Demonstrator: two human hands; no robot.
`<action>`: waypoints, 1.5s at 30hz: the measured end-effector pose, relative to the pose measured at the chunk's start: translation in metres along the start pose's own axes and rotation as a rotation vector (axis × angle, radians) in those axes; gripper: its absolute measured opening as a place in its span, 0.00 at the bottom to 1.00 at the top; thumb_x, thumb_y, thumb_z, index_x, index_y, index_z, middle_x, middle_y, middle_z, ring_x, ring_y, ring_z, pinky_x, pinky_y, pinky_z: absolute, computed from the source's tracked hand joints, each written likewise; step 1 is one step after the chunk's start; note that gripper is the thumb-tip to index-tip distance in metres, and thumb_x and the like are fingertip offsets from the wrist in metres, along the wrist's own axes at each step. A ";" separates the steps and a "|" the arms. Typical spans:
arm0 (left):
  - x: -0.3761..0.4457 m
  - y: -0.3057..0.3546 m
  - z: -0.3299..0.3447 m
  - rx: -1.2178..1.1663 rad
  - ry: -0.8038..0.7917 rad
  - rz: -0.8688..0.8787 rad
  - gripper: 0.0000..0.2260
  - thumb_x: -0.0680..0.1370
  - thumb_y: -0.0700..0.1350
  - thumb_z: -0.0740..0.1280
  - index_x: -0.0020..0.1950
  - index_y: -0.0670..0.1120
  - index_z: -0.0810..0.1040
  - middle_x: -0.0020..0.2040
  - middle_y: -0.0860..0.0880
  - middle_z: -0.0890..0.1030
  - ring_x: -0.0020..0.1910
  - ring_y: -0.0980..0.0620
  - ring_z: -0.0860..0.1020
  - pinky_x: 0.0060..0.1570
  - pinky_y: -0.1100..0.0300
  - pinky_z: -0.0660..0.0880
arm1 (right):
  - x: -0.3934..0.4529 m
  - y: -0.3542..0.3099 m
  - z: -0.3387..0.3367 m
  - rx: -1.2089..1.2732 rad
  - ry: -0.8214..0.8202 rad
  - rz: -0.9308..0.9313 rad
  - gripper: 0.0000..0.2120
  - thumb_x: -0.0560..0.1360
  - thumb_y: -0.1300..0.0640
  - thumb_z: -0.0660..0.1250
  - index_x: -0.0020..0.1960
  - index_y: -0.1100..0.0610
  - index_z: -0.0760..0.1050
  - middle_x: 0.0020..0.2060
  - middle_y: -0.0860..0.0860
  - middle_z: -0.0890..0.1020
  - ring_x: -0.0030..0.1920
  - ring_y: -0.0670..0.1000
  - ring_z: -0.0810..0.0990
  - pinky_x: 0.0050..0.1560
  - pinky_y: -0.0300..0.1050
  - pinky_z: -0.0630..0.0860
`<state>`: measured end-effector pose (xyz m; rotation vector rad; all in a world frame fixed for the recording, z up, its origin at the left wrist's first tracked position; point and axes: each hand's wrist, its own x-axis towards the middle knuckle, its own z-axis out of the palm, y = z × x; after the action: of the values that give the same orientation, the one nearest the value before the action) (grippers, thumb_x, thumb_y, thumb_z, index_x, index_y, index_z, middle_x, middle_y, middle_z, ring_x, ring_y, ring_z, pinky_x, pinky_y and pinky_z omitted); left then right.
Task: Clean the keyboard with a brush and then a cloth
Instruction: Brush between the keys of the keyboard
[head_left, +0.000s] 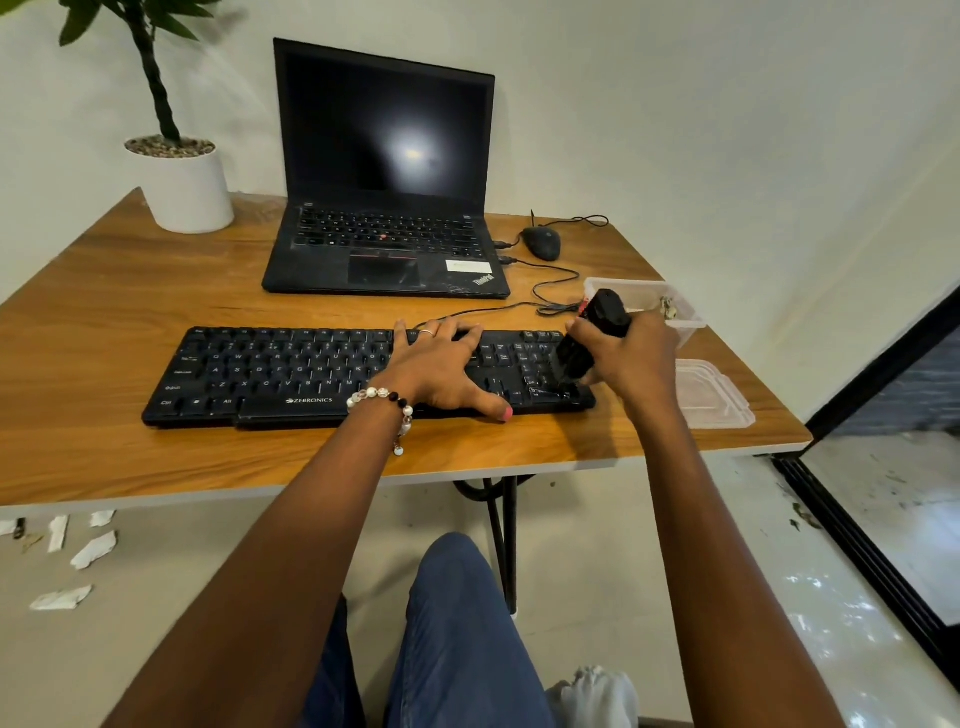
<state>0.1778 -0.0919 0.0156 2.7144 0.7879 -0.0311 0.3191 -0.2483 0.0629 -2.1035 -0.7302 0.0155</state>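
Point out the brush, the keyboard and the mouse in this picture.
brush (602, 325): head view, on its black handle.
keyboard (291, 369): head view, on the letter keys.
mouse (542, 242): head view, on its back.

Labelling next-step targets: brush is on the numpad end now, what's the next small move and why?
Probably sweep the black brush leftward along the black wired keyboard: the right hand has its bristles at the right end, the left hand lies flat steadying the middle, and the rest looks unbrushed.
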 end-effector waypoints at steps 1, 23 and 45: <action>0.000 0.000 0.000 0.001 0.002 -0.001 0.56 0.61 0.76 0.66 0.80 0.52 0.47 0.79 0.53 0.49 0.77 0.45 0.46 0.70 0.33 0.35 | -0.003 -0.002 0.003 0.073 -0.051 0.028 0.18 0.72 0.46 0.75 0.51 0.60 0.80 0.43 0.54 0.84 0.31 0.48 0.83 0.29 0.39 0.78; 0.000 -0.001 0.002 0.006 0.020 0.009 0.55 0.61 0.77 0.65 0.79 0.53 0.48 0.79 0.53 0.50 0.77 0.45 0.47 0.70 0.34 0.34 | -0.003 -0.006 -0.003 -0.015 0.000 0.047 0.19 0.73 0.48 0.74 0.55 0.61 0.79 0.45 0.54 0.83 0.30 0.48 0.81 0.32 0.42 0.78; 0.001 -0.002 0.002 0.014 0.020 0.012 0.55 0.61 0.77 0.65 0.79 0.52 0.48 0.78 0.53 0.50 0.77 0.45 0.47 0.70 0.33 0.35 | -0.005 0.006 -0.018 -0.057 0.000 0.075 0.18 0.72 0.49 0.75 0.53 0.61 0.79 0.43 0.55 0.83 0.31 0.48 0.80 0.37 0.47 0.79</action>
<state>0.1778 -0.0908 0.0129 2.7370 0.7797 -0.0064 0.3233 -0.2672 0.0682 -2.1842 -0.6584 0.0362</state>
